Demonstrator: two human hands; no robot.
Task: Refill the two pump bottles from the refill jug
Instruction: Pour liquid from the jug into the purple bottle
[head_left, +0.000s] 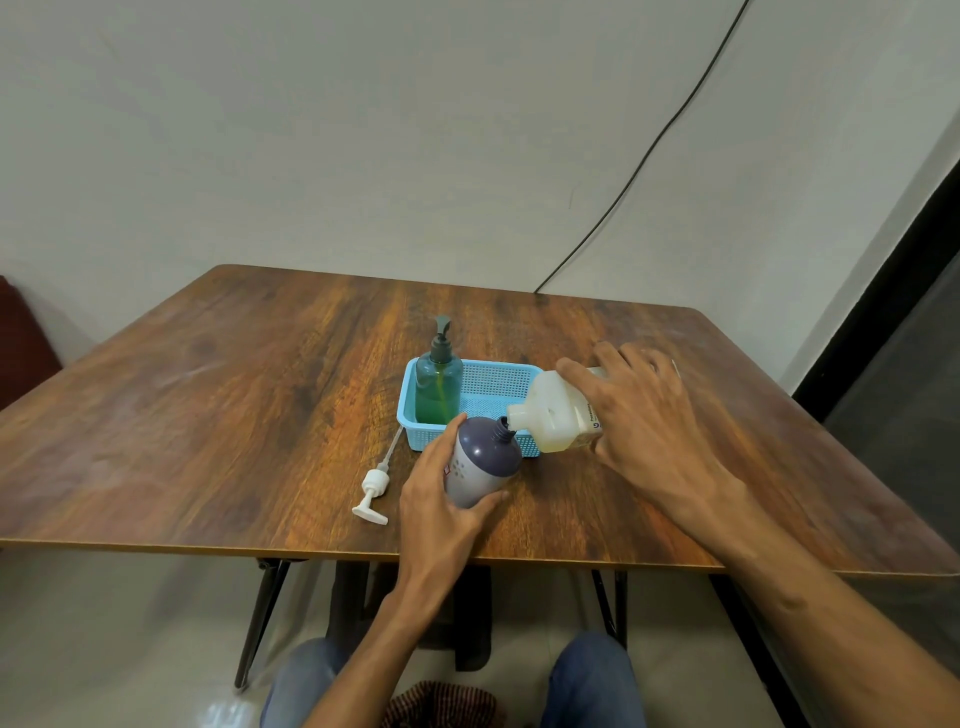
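My left hand grips a purple-grey pump bottle with its pump off, tilted toward the right on the table. My right hand holds a whitish refill jug tipped on its side, its spout touching the bottle's open neck. The bottle's white pump head with its tube lies on the table to the left. A teal pump bottle with green liquid and its dark pump on stands upright in the left end of a light blue basket.
The wooden table has its front edge close to me. A black cable runs down the wall behind the table's far right. A dark red object sits at the far left. My knees show below the table.
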